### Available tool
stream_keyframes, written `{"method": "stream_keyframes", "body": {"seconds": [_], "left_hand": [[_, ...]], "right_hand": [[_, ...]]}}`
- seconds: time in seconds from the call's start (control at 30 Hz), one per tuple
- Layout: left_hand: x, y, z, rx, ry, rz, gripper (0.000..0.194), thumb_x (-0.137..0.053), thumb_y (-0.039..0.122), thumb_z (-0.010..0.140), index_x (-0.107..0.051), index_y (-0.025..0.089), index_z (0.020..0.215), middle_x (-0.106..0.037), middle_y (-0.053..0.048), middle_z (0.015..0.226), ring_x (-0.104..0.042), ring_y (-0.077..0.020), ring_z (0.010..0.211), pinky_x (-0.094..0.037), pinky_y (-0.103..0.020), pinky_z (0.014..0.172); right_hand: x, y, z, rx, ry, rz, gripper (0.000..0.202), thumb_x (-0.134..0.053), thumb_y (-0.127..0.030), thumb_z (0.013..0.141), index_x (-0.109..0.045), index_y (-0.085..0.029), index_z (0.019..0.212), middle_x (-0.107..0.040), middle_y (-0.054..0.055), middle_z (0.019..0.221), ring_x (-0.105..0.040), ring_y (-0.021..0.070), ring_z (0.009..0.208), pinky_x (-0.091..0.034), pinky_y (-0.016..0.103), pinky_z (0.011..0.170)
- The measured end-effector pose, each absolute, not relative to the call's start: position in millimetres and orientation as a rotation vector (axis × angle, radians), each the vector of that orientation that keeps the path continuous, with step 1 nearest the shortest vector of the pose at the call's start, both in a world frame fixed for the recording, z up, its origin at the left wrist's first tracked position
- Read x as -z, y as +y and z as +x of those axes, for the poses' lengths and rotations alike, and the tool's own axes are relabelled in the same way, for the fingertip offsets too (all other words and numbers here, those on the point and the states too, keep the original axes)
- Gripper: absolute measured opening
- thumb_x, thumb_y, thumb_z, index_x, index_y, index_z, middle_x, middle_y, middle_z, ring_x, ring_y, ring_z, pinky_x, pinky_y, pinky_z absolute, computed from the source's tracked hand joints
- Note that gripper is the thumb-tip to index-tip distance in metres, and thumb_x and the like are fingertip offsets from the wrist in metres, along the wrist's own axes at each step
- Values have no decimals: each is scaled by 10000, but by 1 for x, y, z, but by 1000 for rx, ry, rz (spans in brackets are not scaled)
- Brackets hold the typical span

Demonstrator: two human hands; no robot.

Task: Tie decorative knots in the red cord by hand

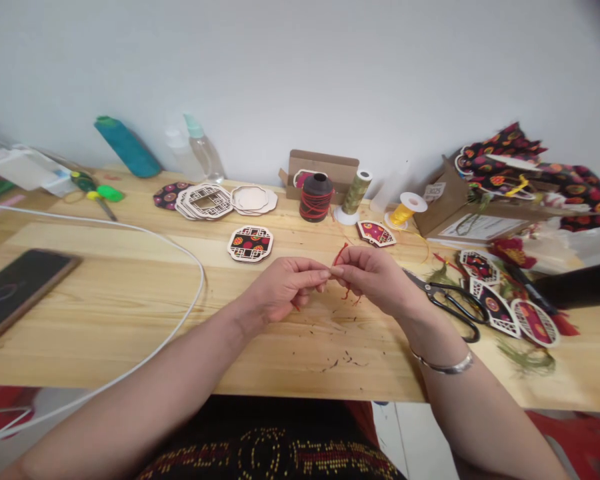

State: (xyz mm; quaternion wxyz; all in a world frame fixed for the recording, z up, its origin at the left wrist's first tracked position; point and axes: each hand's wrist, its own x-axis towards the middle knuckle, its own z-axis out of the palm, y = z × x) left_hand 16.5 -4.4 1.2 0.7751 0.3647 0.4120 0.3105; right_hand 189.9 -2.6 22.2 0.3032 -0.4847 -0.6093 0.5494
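Red cord [341, 253] shows only in short bits over the table [275, 353], its middle lost among our fingers. Our right hand [367, 275] pinches it between thumb and forefinger, one strand jutting above, loose ends showing below. Our left hand [298, 285] pinches too, its fingertips meeting the right's; a red end peeks out beneath, but we cannot make out exactly where it grips. Our right wrist covers the tips of the scissors [430, 289]. We see the phone [20, 293] cut off at the left edge and a black cylinder [580, 283] at the right. Patterned cloth [580, 183] partly hides the carton [443, 208].
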Motion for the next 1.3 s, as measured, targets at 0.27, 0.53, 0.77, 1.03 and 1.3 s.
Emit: {"method": "stream_keyframes", "body": {"seconds": [0.27, 0.53, 0.77, 1.03, 1.3], "left_hand": [[2, -3, 15, -628, 850, 791, 159, -766, 262, 633, -721, 140, 724, -567, 10, 554, -290, -6, 360, -120, -185, 359], [2, -4, 18, -703, 938, 821, 109, -728, 229, 632, -728, 155, 711, -571, 15, 547, -341, -18, 387, -152, -175, 366], [3, -3, 20, -808, 1031, 873, 126, -733, 271, 638, -710, 163, 697, -583, 30, 572, -325, -15, 368, -157, -189, 363], [1, -4, 21, -850, 1046, 893, 110, -718, 262, 645, -709, 165, 697, -579, 38, 565, -336, -18, 384, -185, -188, 370], [2, -5, 20, -799, 1001, 907, 125, -721, 282, 670, -720, 172, 730, -586, 26, 593, -321, -15, 386, -173, -187, 368]], "right_hand": [[-24, -4, 196, -1604, -1603, -1195, 157, -613, -278, 754, -538, -165, 673, -508, -48, 561, -425, 50, 468, -330, 196, 445], [-24, -3, 193, -1527, -1616, -1242, 143, -603, -280, 763, -564, -158, 700, -534, -33, 575, -430, 58, 482, -326, 205, 453], [-29, -4, 195, -1334, -1716, -1328, 193, -525, -295, 831, -645, -149, 788, -608, 5, 659, -386, 63, 498, -314, 216, 465], [-21, -3, 187, -1301, -1615, -1320, 164, -645, -309, 731, -656, -151, 773, -594, -10, 628, -440, 76, 521, -330, 222, 471], [-20, -2, 188, -1226, -1646, -1339, 111, -597, -257, 748, -611, -164, 690, -557, -20, 585, -425, 76, 509, -333, 216, 468]]}}
